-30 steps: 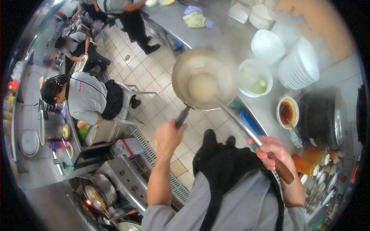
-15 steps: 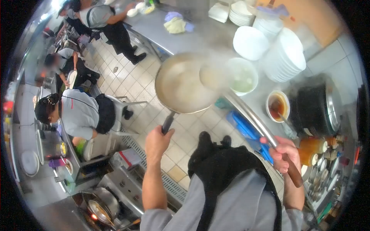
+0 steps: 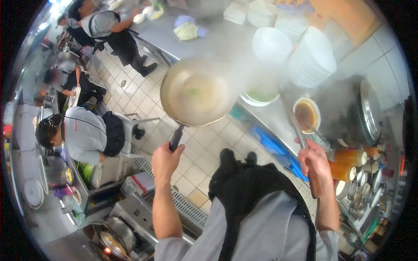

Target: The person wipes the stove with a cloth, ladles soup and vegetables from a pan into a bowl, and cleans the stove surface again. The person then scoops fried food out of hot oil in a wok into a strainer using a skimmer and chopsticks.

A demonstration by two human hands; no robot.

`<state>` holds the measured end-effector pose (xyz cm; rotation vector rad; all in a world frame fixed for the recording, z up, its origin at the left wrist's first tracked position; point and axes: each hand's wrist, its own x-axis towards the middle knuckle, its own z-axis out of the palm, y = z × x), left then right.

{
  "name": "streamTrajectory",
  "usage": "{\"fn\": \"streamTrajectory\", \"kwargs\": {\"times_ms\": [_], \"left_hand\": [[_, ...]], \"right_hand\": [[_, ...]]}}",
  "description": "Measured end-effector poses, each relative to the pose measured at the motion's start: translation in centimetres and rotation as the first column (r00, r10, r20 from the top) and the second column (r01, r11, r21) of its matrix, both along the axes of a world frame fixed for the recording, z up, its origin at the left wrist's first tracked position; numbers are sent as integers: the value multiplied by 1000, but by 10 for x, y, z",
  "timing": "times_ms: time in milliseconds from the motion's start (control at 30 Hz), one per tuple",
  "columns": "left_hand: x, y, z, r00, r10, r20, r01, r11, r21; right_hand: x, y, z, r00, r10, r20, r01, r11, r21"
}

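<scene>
My left hand (image 3: 166,160) is wrapped round the black handle of a wide wok (image 3: 167,104), held up over the tiled floor. Pale, cloudy liquid with a spot of green lies in the wok, and steam rises from it. In my right hand (image 3: 314,160) is a long metal ladle (image 3: 295,124) with a brown wooden handle end. Its shaft points up toward a white bowl (image 3: 251,101) with greenish contents at the counter's edge. Steam hides the ladle's head. Just right of the shaft stands a white container (image 3: 317,112) of brown sauce with a utensil in it.
Stacked white bowls (image 3: 311,61) stand on the steel counter (image 3: 213,41), near a large dark pot (image 3: 348,115). Sauce bottles (image 3: 344,170) are at the right. Co-workers (image 3: 87,135) work at the left. A lit burner (image 3: 108,250) is at the lower left.
The ladle has swung from over the wok toward the right, its shaft now steeper. The wok has shifted slightly left in view. A green bit now shows in its liquid.
</scene>
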<state>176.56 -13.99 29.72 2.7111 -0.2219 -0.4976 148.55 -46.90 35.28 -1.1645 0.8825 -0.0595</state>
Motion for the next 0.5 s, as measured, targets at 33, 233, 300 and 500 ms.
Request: {"fn": "streamTrajectory", "kwargs": {"times_ms": [33,233,300,500], "left_hand": [[0,0,1,1000,9,19,-8,999,-33],[-2,-5,8,999,12,-29,-11,999,49],[-6,-5,8,999,-12,37,10,998,54],[-8,-2,9,997,-25,72,24,1000,11]], "right_hand": [[-1,-1,-3,1000,1,0,-1,1000,2],[-12,0,-14,978,97,-186,-144,955,-260],[-13,8,-13,984,12,-175,-81,917,-390],[-14,16,5,995,91,-48,-100,965,-241]]}}
